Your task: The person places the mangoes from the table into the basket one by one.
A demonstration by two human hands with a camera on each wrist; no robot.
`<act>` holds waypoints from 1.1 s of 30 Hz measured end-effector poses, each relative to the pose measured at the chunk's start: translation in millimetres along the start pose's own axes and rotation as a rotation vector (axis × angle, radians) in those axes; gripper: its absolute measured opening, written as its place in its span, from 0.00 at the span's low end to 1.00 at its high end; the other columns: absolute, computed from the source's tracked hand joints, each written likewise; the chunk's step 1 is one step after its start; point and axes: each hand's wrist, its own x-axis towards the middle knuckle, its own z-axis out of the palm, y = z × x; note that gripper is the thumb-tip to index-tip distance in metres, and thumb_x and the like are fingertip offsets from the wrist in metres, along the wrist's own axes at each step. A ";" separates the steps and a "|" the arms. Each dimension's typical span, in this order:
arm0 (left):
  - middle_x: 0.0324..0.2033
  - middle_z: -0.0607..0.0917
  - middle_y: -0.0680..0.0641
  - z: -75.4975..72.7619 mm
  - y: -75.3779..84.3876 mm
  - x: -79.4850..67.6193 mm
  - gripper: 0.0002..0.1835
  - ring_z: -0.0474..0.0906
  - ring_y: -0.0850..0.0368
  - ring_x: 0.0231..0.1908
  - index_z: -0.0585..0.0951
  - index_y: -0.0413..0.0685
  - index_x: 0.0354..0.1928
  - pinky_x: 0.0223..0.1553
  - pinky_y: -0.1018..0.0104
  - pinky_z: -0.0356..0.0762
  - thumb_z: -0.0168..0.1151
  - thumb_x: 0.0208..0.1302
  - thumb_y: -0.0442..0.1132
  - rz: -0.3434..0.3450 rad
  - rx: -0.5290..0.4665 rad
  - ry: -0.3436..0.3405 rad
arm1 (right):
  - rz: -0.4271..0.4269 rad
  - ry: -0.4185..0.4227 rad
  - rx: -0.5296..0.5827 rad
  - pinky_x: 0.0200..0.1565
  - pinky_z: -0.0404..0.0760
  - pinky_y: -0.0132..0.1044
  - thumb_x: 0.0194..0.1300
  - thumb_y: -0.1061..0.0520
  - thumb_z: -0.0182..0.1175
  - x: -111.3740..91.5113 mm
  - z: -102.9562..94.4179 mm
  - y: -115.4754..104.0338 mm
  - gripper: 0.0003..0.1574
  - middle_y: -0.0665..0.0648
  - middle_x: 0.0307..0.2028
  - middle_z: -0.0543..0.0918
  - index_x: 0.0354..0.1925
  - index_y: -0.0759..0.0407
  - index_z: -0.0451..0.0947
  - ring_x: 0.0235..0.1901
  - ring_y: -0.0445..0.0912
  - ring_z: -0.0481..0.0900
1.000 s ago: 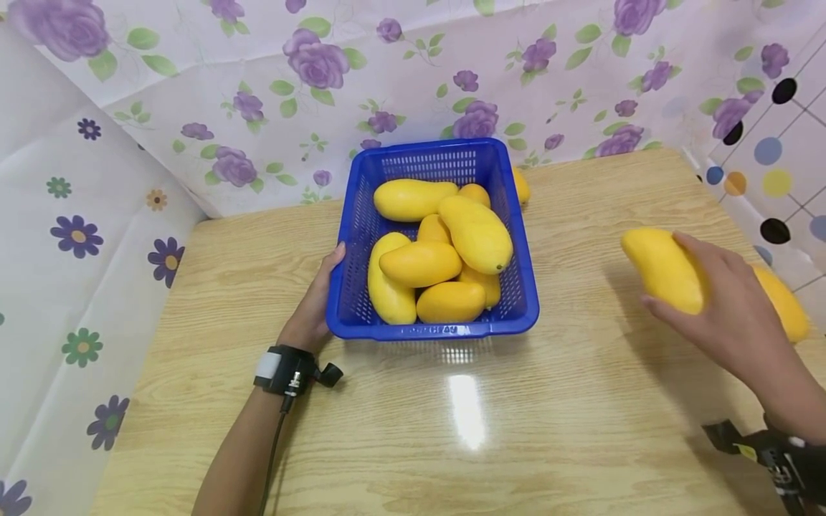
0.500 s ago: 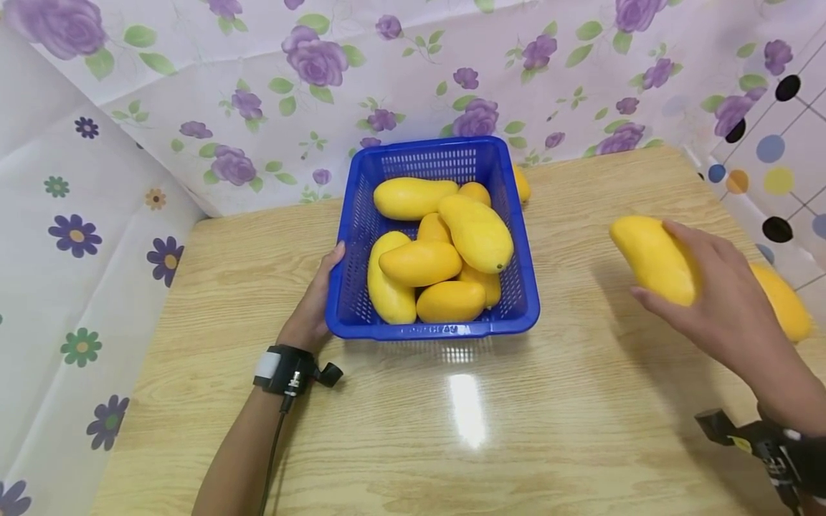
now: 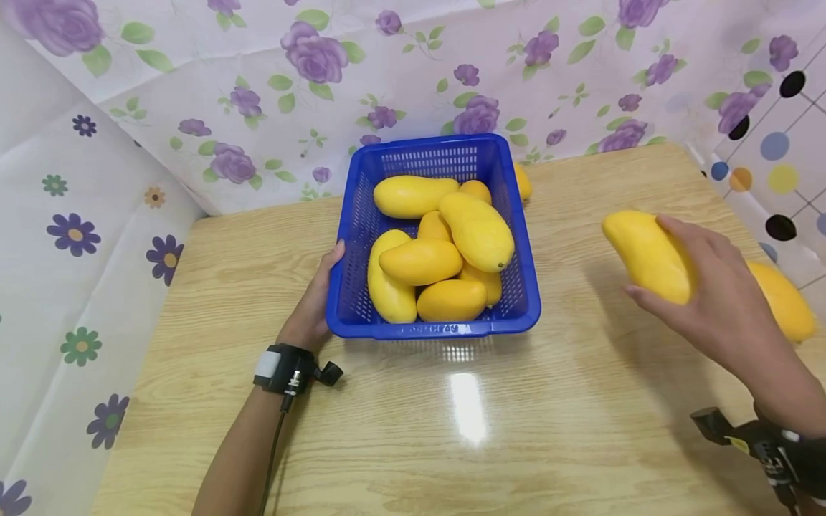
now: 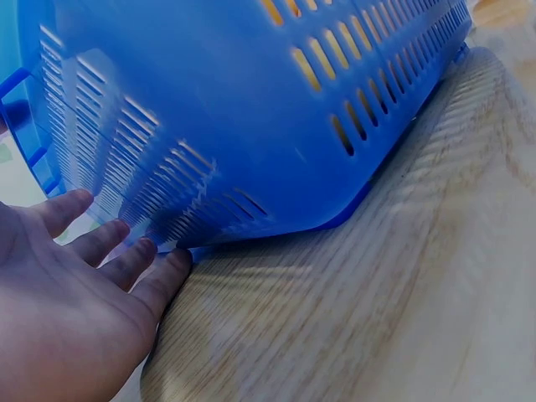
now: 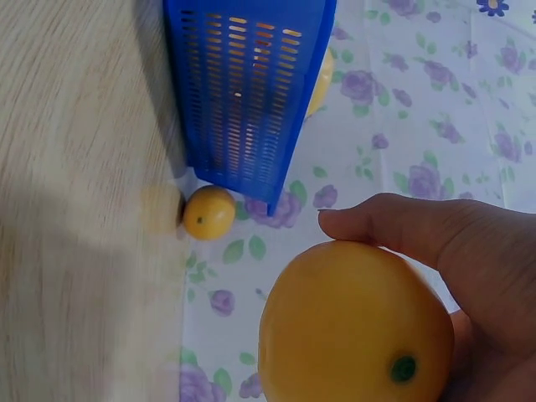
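A yellow mango [image 3: 650, 256] is gripped in my right hand [image 3: 729, 301], above the table at the right. The right wrist view shows the thumb along one side of this mango [image 5: 352, 327], its stem end facing the camera. My left hand [image 3: 312, 304] rests against the left side of a blue plastic basket [image 3: 432, 330]. In the left wrist view its fingers [image 4: 126, 264] are straight, their tips touching the slotted wall. Several mangoes lie piled in the basket, one large mango [image 3: 477, 233] on top at the right.
Another mango [image 3: 782, 301] lies behind my right hand at the table's right side. One more mango [image 3: 522, 182] sits behind the basket's right wall, partly hidden. Flowered sheets [image 3: 258, 57] line the back and left of the wooden table [image 3: 400, 430].
My right hand has moved slightly left and away from me, carrying the mango. The left hand and the basket stay in place.
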 end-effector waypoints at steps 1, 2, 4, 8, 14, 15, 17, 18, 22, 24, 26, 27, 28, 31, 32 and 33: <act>0.73 0.59 0.45 -0.3 -0.1 -0.2 0.39 0.61 0.46 0.66 0.50 0.71 0.78 0.61 0.48 0.67 0.43 0.69 0.68 -0.001 0.002 0.002 | -0.005 0.002 0.002 0.46 0.58 0.65 0.54 0.47 0.73 0.3 -0.3 -1.4 0.59 0.72 0.69 0.62 0.77 0.53 0.54 0.61 0.71 0.59; 0.73 0.59 0.45 -0.6 -0.3 -0.4 0.39 0.61 0.46 0.66 0.50 0.71 0.78 0.61 0.48 0.67 0.43 0.69 0.68 -0.002 0.003 0.003 | -0.010 0.002 0.006 0.46 0.58 0.65 0.54 0.47 0.73 0.9 -0.3 -2.8 0.59 0.72 0.69 0.62 0.77 0.54 0.55 0.61 0.71 0.59; 0.73 0.59 0.45 -1.0 -0.6 -0.6 0.39 0.61 0.45 0.67 0.50 0.71 0.78 0.61 0.48 0.66 0.43 0.69 0.68 -0.001 0.005 0.004 | -0.017 0.001 0.008 0.46 0.59 0.65 0.54 0.47 0.73 2.0 -0.5 -5.7 0.59 0.72 0.69 0.62 0.77 0.54 0.55 0.61 0.71 0.59; 0.73 0.59 0.46 -1.2 -1.1 -0.7 0.38 0.60 0.45 0.67 0.50 0.72 0.78 0.62 0.48 0.66 0.43 0.69 0.68 0.002 0.005 0.001 | -0.029 -0.003 0.007 0.45 0.60 0.64 0.55 0.47 0.72 4.8 0.3 -11.9 0.59 0.71 0.69 0.63 0.77 0.53 0.55 0.61 0.70 0.60; 0.72 0.60 0.44 -1.2 -0.6 -0.1 0.38 0.63 0.46 0.65 0.50 0.70 0.78 0.61 0.49 0.68 0.43 0.69 0.68 0.008 0.002 -0.005 | -0.056 -0.013 0.024 0.46 0.60 0.63 0.55 0.47 0.72 8.5 3.5 -22.6 0.58 0.70 0.69 0.63 0.77 0.52 0.55 0.62 0.69 0.60; 0.72 0.60 0.43 -1.0 -0.4 -0.2 0.39 0.64 0.46 0.65 0.50 0.69 0.78 0.61 0.50 0.69 0.43 0.69 0.68 0.007 0.000 -0.004 | -0.055 -0.016 0.028 0.46 0.61 0.64 0.55 0.47 0.72 8.9 4.0 -24.4 0.58 0.70 0.69 0.63 0.77 0.51 0.55 0.62 0.69 0.60; 0.71 0.61 0.42 -0.8 -0.3 -0.3 0.39 0.65 0.47 0.63 0.50 0.68 0.78 0.60 0.51 0.70 0.43 0.69 0.67 0.007 -0.005 0.000 | -0.058 -0.023 0.031 0.46 0.61 0.63 0.55 0.45 0.72 9.6 5.0 -27.7 0.58 0.69 0.69 0.63 0.77 0.50 0.55 0.61 0.68 0.61; 0.71 0.61 0.42 -0.5 -0.1 -0.4 0.39 0.66 0.48 0.63 0.51 0.68 0.78 0.60 0.51 0.70 0.43 0.69 0.67 0.006 -0.007 0.002 | -0.060 -0.027 0.033 0.45 0.62 0.63 0.55 0.45 0.72 9.9 5.4 -29.2 0.58 0.69 0.69 0.64 0.77 0.49 0.55 0.61 0.68 0.61; 0.71 0.62 0.42 0.6 0.5 -0.7 0.38 0.67 0.48 0.62 0.51 0.67 0.78 0.59 0.52 0.71 0.44 0.70 0.67 0.004 -0.013 0.012 | -0.084 -0.028 0.038 0.44 0.64 0.61 0.54 0.45 0.72 12.0 7.3 -34.2 0.58 0.68 0.69 0.64 0.77 0.47 0.55 0.60 0.66 0.62; 0.70 0.62 0.42 1.0 1.0 -0.6 0.38 0.68 0.48 0.62 0.52 0.66 0.78 0.59 0.53 0.72 0.44 0.70 0.66 0.005 -0.014 0.010 | -0.095 -0.024 0.045 0.42 0.64 0.61 0.54 0.45 0.73 13.0 8.2 -36.5 0.58 0.68 0.68 0.64 0.77 0.47 0.55 0.59 0.66 0.63; 0.70 0.63 0.41 1.3 1.3 -0.1 0.38 0.68 0.49 0.61 0.52 0.66 0.78 0.58 0.53 0.72 0.44 0.70 0.66 0.009 -0.018 0.004 | -0.108 -0.018 0.052 0.42 0.64 0.59 0.54 0.46 0.73 14.0 8.9 -39.1 0.58 0.68 0.68 0.65 0.77 0.47 0.56 0.58 0.65 0.63; 0.70 0.63 0.41 1.6 1.5 0.2 0.38 0.68 0.49 0.61 0.52 0.66 0.78 0.58 0.54 0.72 0.44 0.70 0.66 0.011 -0.022 0.000 | -0.115 -0.014 0.059 0.42 0.64 0.59 0.53 0.46 0.73 14.4 9.3 -40.3 0.58 0.68 0.68 0.65 0.77 0.47 0.56 0.58 0.64 0.64; 0.70 0.63 0.41 1.5 1.5 0.3 0.38 0.69 0.49 0.61 0.52 0.66 0.78 0.58 0.54 0.72 0.44 0.70 0.66 0.013 -0.027 -0.003 | -0.121 -0.012 0.065 0.42 0.64 0.59 0.53 0.47 0.73 14.9 9.6 -42.0 0.58 0.68 0.68 0.65 0.77 0.47 0.56 0.58 0.64 0.64; 0.69 0.64 0.41 1.0 1.4 0.5 0.38 0.69 0.50 0.60 0.52 0.65 0.78 0.57 0.55 0.72 0.45 0.70 0.66 0.016 -0.040 -0.004 | -0.142 -0.010 0.079 0.42 0.64 0.58 0.53 0.48 0.74 16.8 11.0 -47.2 0.58 0.67 0.67 0.66 0.76 0.47 0.57 0.57 0.63 0.64; 0.69 0.64 0.41 0.6 1.2 0.6 0.38 0.69 0.50 0.60 0.52 0.65 0.78 0.57 0.55 0.72 0.45 0.70 0.66 0.017 -0.043 -0.003 | -0.151 -0.008 0.080 0.42 0.64 0.58 0.53 0.48 0.74 17.6 11.5 -48.9 0.57 0.67 0.67 0.66 0.76 0.47 0.57 0.56 0.63 0.64; 0.68 0.64 0.41 0.3 1.0 0.6 0.38 0.69 0.50 0.60 0.53 0.65 0.78 0.57 0.55 0.72 0.45 0.70 0.65 0.016 -0.047 0.000 | -0.160 -0.006 0.084 0.42 0.65 0.57 0.53 0.48 0.74 18.4 12.1 -50.6 0.57 0.67 0.67 0.66 0.76 0.47 0.57 0.56 0.63 0.65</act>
